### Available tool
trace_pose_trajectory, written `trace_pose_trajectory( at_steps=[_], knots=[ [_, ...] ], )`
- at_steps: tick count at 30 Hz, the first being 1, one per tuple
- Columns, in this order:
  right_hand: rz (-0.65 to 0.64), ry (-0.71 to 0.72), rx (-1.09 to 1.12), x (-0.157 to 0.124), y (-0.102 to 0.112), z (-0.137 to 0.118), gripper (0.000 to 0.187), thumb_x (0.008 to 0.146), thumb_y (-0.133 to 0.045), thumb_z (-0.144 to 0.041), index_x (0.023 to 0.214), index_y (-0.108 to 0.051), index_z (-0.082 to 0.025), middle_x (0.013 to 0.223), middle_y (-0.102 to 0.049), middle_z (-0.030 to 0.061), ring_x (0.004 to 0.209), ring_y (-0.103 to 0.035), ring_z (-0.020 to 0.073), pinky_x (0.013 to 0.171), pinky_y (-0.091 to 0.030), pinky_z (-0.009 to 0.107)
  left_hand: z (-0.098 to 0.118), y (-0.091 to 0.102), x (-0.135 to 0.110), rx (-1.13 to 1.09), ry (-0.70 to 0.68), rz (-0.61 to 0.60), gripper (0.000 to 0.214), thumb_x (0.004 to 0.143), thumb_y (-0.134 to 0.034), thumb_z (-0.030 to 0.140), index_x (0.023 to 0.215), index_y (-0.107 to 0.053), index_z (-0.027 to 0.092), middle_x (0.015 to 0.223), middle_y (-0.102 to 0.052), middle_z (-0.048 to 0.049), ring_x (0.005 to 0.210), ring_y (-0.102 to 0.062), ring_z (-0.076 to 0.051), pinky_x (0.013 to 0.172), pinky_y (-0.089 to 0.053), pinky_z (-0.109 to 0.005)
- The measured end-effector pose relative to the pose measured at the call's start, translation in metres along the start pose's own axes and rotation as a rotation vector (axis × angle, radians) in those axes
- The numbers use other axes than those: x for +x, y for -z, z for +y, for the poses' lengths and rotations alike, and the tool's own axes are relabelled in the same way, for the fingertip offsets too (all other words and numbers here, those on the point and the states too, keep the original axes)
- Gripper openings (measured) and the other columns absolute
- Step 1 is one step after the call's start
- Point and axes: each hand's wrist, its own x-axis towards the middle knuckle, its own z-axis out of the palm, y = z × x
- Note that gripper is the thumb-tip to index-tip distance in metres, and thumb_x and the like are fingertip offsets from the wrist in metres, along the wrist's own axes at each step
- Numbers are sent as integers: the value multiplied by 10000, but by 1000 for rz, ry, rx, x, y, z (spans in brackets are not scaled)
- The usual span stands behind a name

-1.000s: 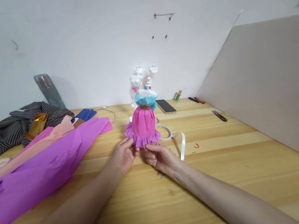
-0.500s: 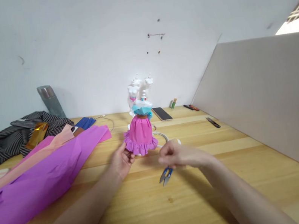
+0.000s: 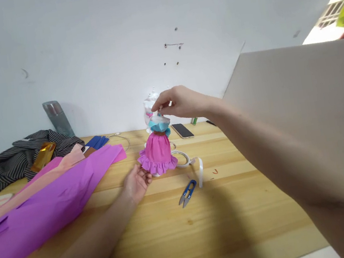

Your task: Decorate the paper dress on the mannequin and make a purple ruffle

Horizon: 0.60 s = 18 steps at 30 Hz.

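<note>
A miniature dress form (image 3: 157,125) wears a light-blue crumpled top and a pink skirt (image 3: 158,146) with a purple ruffled hem. My left hand (image 3: 135,184) is at the hem's left side, fingers curled and thumb against the ruffle; its exact hold is partly hidden. Up at the form's neck, my right hand (image 3: 178,101) has its thumb and fingers closed around the top knob, which they mostly cover. Blue-handled thread snips (image 3: 187,193) lie on the table below the skirt. A roll of white tape (image 3: 182,159), with a strip hanging loose, rests right of the hem.
Purple, peach and pink sheets (image 3: 56,205) cover the left side, beside a striped cloth (image 3: 27,153) and a bottle (image 3: 58,118). A phone (image 3: 182,130) lies behind the dress form. More white forms (image 3: 148,103) stand near the wall. A pale panel (image 3: 308,115) borders the right.
My right hand has left the snips on the table and risen to the top of the dress form. My left hand stays at the hem. The view has shifted slightly right.
</note>
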Motion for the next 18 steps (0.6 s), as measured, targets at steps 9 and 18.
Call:
trace_pose_trajectory(
  at_steps=[9,18],
  knots=[
    [-98,-178,-142,15,9,-9,100,724,-652,-147,774,-738,-141,640,-640,41,562,-541,118,538,-416,275,9,8,8,44,-177,200,335,968,-297,214,760,-545,126,556,-597,-55,452,-518,-115,464,-373,-213],
    [-29,-300,-93,25,0,-7,147,776,-646,-223,701,-701,-109,587,-589,59,594,-516,137,553,-392,299,14,8,11,118,-271,239,304,946,-332,209,732,-534,131,553,-582,-17,409,-492,-91,423,-335,-209]
  ],
)
